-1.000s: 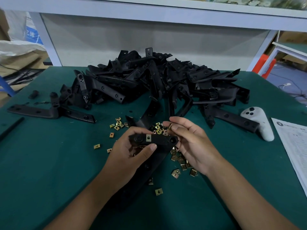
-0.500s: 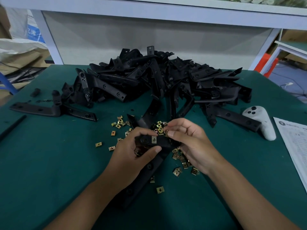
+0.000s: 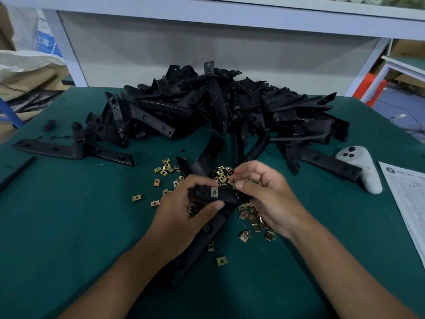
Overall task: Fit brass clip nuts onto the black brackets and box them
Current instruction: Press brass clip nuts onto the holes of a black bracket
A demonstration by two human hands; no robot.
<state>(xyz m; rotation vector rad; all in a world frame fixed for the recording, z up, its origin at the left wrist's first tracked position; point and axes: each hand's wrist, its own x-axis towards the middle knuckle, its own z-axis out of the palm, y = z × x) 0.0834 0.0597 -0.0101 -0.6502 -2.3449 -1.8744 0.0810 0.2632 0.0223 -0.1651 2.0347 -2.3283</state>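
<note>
Little has moved: the left hand point(image 3: 184, 210) still grips the bracket point(image 3: 216, 196), one nut point(image 3: 214, 192) fitted, above the table point(image 3: 69, 226), the right hand point(image 3: 262, 194) pinches a second nut point(image 3: 235, 184) at its end, the pile point(image 3: 218, 111) untouched, no box visible.

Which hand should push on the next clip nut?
Right. The right hand already pinches a brass clip nut beside the bracket's free end, while the left hand grips the bracket.
</note>
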